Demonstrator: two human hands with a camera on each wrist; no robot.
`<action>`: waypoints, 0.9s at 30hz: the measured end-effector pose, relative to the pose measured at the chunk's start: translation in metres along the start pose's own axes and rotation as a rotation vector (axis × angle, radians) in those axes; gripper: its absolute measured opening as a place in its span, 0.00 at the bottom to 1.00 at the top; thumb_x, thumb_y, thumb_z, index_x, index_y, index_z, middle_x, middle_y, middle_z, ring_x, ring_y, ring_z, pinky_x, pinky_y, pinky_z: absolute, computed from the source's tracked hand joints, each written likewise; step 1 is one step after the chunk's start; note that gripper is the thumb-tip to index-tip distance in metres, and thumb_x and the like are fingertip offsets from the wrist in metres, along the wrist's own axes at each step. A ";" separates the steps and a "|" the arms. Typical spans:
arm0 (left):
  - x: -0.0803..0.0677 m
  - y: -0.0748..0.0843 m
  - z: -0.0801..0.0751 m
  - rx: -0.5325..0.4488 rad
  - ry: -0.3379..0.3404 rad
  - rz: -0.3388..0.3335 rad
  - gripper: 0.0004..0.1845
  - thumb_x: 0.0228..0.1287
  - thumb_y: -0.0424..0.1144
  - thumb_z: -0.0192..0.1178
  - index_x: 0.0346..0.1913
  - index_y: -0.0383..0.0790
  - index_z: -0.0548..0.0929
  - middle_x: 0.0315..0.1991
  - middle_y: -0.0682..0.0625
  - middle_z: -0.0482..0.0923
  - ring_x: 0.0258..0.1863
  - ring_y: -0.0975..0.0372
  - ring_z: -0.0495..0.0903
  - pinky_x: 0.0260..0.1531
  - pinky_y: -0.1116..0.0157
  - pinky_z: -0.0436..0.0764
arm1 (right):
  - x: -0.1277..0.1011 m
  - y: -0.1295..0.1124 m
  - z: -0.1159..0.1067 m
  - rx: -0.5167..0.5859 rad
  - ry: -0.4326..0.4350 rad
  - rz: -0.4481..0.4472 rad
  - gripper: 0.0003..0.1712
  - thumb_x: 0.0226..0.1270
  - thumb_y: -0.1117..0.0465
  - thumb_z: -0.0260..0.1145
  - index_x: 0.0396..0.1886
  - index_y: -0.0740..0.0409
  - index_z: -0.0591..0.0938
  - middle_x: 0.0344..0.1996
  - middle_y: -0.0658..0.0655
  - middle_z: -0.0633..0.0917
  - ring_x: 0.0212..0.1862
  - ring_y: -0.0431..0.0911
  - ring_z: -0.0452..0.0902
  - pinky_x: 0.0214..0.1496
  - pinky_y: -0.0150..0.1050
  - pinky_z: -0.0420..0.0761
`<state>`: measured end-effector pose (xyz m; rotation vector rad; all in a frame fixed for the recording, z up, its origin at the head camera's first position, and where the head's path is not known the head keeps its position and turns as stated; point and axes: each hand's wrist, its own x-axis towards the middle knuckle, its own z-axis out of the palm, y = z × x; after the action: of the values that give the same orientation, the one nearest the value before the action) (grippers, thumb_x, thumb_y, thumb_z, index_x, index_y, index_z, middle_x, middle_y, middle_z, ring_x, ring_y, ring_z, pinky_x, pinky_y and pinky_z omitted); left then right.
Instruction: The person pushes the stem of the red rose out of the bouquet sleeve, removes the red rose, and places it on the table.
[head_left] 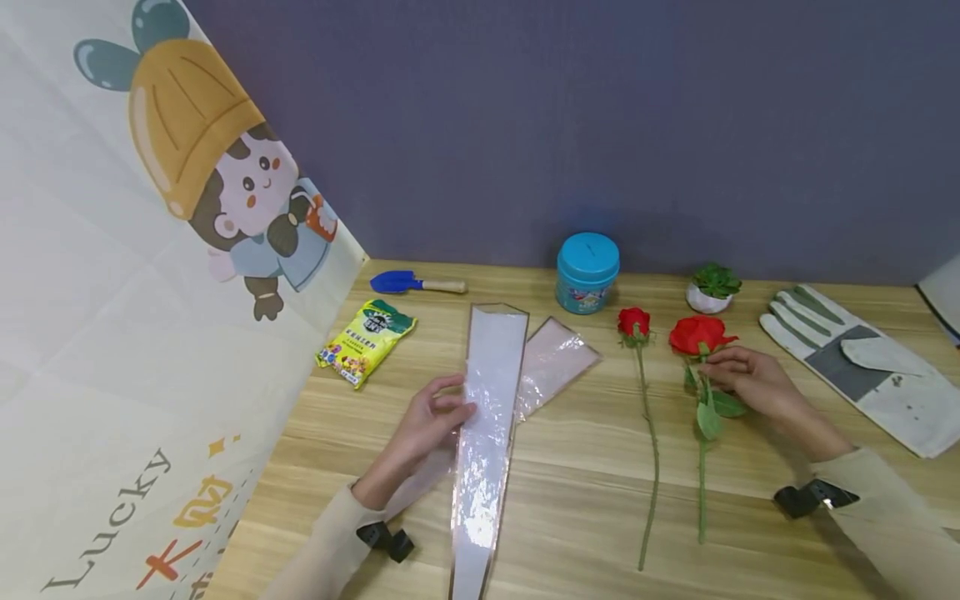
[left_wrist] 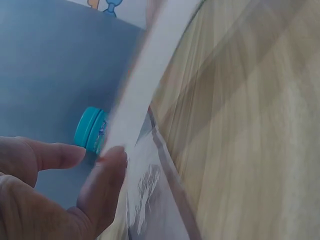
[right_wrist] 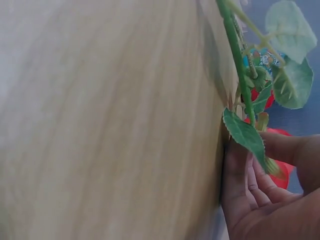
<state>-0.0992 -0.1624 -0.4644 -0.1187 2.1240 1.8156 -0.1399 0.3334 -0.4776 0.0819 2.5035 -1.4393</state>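
My two hands at a wooden table, one on a clear flower sleeve, one on a red rose.

My left hand pinches the edge of the long clear plastic cone sleeve, which lies flat on the light wooden table, pointed end toward me. My right hand curls its fingers round the stem of the larger red artificial rose, just under the bloom; it lies right of a smaller red rose. I judge this the gathering step: next I would need to lift the rose and hold the sleeve's mouth open. A teal lidded tub stands behind.
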 end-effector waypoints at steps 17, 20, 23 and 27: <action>-0.008 0.007 -0.008 0.160 -0.039 0.039 0.35 0.71 0.37 0.66 0.76 0.34 0.65 0.58 0.29 0.81 0.47 0.49 0.88 0.42 0.57 0.92 | -0.013 -0.006 -0.019 -0.154 0.129 -0.012 0.25 0.77 0.51 0.66 0.57 0.69 0.80 0.30 0.22 0.81 0.34 0.22 0.78 0.33 0.28 0.82; -0.010 0.009 -0.012 0.242 -0.009 0.069 0.35 0.71 0.38 0.67 0.75 0.35 0.66 0.57 0.31 0.83 0.45 0.49 0.89 0.39 0.58 0.92 | -0.018 -0.013 -0.024 -0.110 0.121 -0.029 0.24 0.78 0.53 0.65 0.59 0.69 0.78 0.31 0.24 0.83 0.34 0.26 0.82 0.33 0.33 0.87; -0.011 0.011 -0.017 0.376 0.029 0.128 0.33 0.70 0.41 0.68 0.74 0.35 0.70 0.55 0.35 0.86 0.43 0.50 0.89 0.38 0.60 0.92 | -0.021 -0.024 -0.024 -0.112 0.136 -0.068 0.23 0.78 0.54 0.64 0.59 0.69 0.77 0.31 0.24 0.83 0.34 0.28 0.84 0.34 0.34 0.89; -0.011 0.015 -0.023 0.506 0.039 0.254 0.31 0.70 0.40 0.69 0.71 0.35 0.73 0.54 0.36 0.86 0.43 0.48 0.90 0.41 0.61 0.91 | -0.026 -0.044 -0.020 -0.221 0.187 -0.147 0.19 0.78 0.56 0.65 0.57 0.65 0.81 0.34 0.32 0.86 0.33 0.24 0.81 0.31 0.33 0.88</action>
<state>-0.0973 -0.1835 -0.4440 0.2511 2.6503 1.3391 -0.1261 0.3296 -0.4243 -0.0086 2.8588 -1.2475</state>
